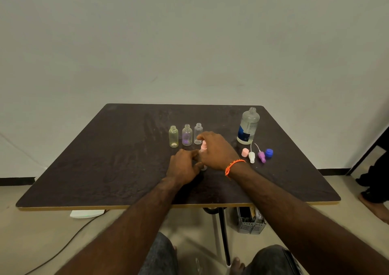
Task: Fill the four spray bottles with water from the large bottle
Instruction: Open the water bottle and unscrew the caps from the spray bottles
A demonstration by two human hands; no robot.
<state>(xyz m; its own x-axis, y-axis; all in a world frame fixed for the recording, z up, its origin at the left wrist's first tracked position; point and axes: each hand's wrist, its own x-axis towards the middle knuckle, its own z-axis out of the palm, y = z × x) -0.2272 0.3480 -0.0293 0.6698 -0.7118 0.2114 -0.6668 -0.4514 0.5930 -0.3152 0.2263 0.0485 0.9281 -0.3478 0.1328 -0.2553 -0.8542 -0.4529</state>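
Gripping small clear pink-capped bottle [203, 157], both hands.

On the dark brown worktop [105, 165], the left hand [183, 166] is holding a small clear spray bottle [203, 167] in a curled grip while the right hand [216, 150] is gripping its pale pink spray top [203, 146]. Three uncapped small bottles [187, 135] are standing just behind; a large clear water bottle [248, 126] is standing open to the right.
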